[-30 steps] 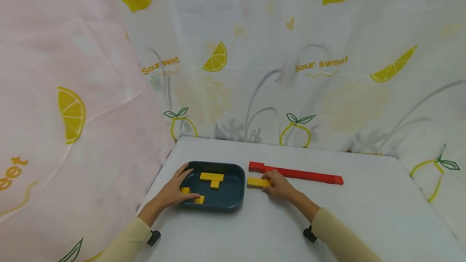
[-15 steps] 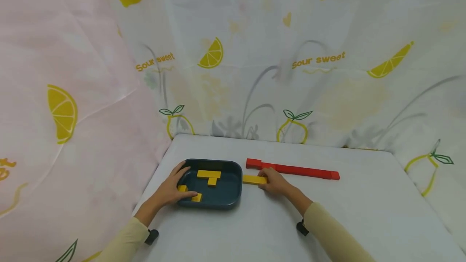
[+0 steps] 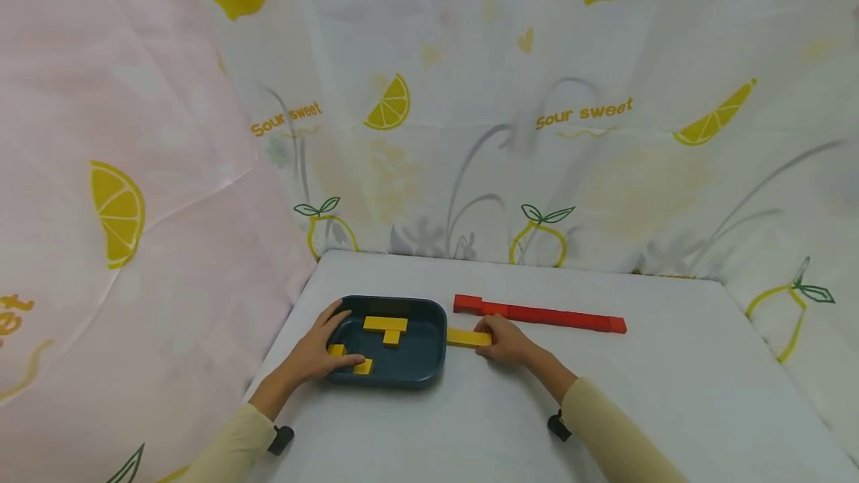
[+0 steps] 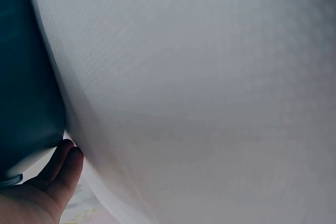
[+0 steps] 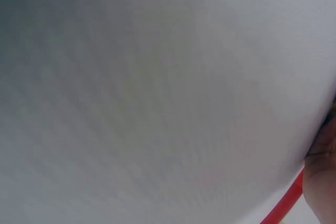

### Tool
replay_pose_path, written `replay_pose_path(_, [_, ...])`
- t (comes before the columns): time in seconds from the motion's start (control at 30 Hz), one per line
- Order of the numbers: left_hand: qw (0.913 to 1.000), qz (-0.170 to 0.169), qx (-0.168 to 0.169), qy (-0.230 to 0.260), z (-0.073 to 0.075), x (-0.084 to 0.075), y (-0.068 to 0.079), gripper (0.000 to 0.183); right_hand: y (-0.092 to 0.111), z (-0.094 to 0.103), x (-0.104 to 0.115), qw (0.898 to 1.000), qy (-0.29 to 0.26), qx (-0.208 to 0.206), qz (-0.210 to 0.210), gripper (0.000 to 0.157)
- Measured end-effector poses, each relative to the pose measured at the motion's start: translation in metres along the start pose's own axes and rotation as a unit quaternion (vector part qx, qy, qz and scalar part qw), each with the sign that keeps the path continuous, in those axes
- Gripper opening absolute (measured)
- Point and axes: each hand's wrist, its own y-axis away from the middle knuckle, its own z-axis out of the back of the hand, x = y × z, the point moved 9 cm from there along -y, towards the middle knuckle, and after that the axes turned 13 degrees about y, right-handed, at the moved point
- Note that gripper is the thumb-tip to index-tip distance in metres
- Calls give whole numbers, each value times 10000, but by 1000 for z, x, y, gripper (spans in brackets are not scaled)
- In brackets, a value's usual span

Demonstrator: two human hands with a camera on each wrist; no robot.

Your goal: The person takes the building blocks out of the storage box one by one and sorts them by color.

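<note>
Here, right-hand fingers (image 3: 490,322) pinch a yellow bar (image 3: 463,338) at its right end.

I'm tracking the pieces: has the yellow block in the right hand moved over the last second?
Yes, slightly left: against the red row, the yellow block now reaches farther out, closer to the tray.

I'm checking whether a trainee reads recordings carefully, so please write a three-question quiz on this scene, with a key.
1. What colour is the long row beyond the right hand? A) blue B) red C) green
2. True or false: the yellow block in the right hand lies outside the tray.
3. Which of the hands touches the tray?

Key: 1: B. 2: True. 3: The left hand.
</note>
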Motion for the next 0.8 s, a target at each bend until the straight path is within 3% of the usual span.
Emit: replay_pose_path(0.8, [10000,-12,-13,13,-2,2,1,100,6,0,5,9994,-290,123,105,30])
